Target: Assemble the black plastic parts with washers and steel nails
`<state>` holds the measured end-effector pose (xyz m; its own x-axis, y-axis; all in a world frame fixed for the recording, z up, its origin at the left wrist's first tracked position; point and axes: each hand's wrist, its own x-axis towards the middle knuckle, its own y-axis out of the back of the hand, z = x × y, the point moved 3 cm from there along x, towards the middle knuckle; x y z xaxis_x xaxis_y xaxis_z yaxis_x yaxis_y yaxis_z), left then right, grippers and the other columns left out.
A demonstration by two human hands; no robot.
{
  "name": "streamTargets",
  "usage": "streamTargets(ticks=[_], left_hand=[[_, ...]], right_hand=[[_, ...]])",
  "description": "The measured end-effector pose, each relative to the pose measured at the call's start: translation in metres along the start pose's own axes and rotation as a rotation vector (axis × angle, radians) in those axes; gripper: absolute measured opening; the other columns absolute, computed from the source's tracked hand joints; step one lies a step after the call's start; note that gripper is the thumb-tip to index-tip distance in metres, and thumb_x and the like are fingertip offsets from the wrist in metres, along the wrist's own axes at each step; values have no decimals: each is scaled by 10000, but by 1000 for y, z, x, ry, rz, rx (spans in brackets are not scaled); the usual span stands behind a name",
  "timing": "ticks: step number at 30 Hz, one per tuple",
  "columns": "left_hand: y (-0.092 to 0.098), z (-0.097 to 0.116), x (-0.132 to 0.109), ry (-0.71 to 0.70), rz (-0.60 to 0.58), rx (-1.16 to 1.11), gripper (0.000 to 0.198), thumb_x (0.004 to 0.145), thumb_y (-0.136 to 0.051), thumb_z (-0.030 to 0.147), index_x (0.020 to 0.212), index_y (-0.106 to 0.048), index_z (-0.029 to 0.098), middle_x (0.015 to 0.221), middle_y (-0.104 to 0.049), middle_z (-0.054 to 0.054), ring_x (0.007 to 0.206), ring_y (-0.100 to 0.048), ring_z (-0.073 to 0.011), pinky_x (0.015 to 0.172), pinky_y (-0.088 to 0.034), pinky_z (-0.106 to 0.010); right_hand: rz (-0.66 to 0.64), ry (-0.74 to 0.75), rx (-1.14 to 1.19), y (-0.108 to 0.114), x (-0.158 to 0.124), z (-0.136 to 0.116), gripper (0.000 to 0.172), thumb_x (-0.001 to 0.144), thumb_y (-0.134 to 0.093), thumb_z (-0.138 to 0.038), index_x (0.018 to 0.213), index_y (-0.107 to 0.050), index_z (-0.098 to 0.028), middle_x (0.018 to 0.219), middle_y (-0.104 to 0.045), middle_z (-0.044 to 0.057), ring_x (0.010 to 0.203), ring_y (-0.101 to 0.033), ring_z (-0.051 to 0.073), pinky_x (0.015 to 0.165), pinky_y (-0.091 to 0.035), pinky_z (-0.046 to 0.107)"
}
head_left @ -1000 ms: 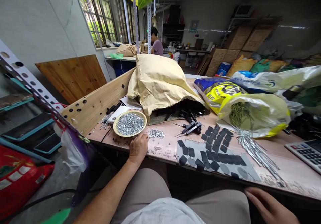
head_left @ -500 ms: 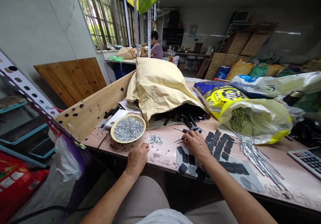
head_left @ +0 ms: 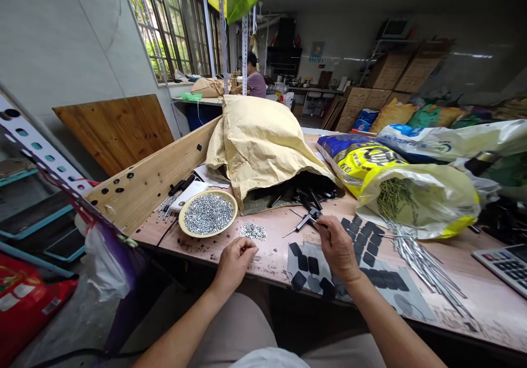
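My left hand [head_left: 235,261] rests on the near edge of the wooden bench [head_left: 272,247], fingers curled, just in front of a small heap of silver washers [head_left: 252,230]; whether it holds one is too small to see. My right hand [head_left: 337,243] is closed on a thin black-and-metal pin part [head_left: 305,222] and holds it just above the bench. A round dish of washers [head_left: 208,213] sits left of the heap. Under my right wrist lies a grey sheet with black pads [head_left: 362,263].
A tan paper sack [head_left: 263,137] spills black parts behind the hands. A yellow plastic bag [head_left: 420,195] with long metal pins [head_left: 424,261] lies to the right, a calculator [head_left: 504,261] further right. A person sits at a far bench [head_left: 256,81].
My right hand came up from my lap to the bench, reached the black parts and lifted one. My left hand slid right along the bench edge toward the washer heap.
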<state>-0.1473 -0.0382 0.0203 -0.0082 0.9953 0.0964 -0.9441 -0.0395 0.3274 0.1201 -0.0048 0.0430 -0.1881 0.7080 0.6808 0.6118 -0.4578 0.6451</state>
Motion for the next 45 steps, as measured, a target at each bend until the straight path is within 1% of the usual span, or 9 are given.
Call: streamTargets(ticks=[2,5,7,10,18,32,37,40,45], left_hand=[[-15,9,-3,237,-108,-461,171,793,-673,316,742,-583,180,578,-455,58,495,-409,-84,496,-299,-212],[-39,26,-10,474,-256,-959,300,678,-808,297,753,-549,165,591,-450,80,443,-366,-28,455,-253,-170],[-51,35,-14,539,-315,-1115,326,645,-838,241,750,-542,152,630,-490,68,449,-396,-13,449,-266,-151],[-61,41,-20,570,-379,-1204,296,658,-827,182,741,-546,136,635,-512,54,459,-428,-12,447,-296,-136],[-62,45,-26,542,-356,-1193,289,697,-816,199,738,-536,138,584,-500,58,452,-438,-20,434,-306,-129],[-67,49,-25,504,-324,-1034,336,611,-873,259,774,-608,133,608,-508,68,438,-430,-10,417,-284,-139],[-65,51,-21,410,-280,-926,288,635,-856,284,709,-625,129,577,-500,61,451,-423,-18,438,-297,-144],[-62,52,-19,343,-253,-851,262,644,-843,296,712,-658,125,578,-515,49,469,-427,-27,464,-308,-151],[-62,50,-21,328,-262,-817,266,615,-848,297,780,-720,132,594,-541,37,493,-435,-42,487,-314,-168]], right_hand=[[37,-103,154,8,-10,-22,145,976,-420,-237,1059,-537,-213,953,-614,71,883,-605,197,804,-495,317],[-84,-104,278,9,-28,-62,151,971,-432,-231,1059,-554,-225,945,-642,64,874,-626,193,785,-507,300],[-112,-88,291,9,-37,-82,173,975,-416,-208,1080,-553,-226,946,-655,66,887,-637,191,789,-508,296],[-99,-84,279,10,-44,-94,169,984,-419,-206,1086,-552,-229,929,-664,58,863,-649,180,773,-514,287],[-112,-52,210,16,-49,-95,164,995,-420,-229,1032,-580,-235,918,-679,53,831,-666,174,768,-530,288],[-148,-138,130,22,-51,-96,221,1007,-386,-299,987,-594,-225,912,-691,61,816,-681,186,731,-515,276],[-205,-187,180,24,-46,-94,271,1010,-354,-339,953,-595,-228,853,-664,52,785,-650,185,699,-476,272],[-290,-305,339,26,-41,-92,311,990,-388,-421,861,-591,-224,704,-602,11,613,-581,148,592,-436,253],[-499,-717,919,16,-43,-84,442,875,-495,-630,811,-563,-198,572,-504,-56,389,-387,65,382,-259,198]])
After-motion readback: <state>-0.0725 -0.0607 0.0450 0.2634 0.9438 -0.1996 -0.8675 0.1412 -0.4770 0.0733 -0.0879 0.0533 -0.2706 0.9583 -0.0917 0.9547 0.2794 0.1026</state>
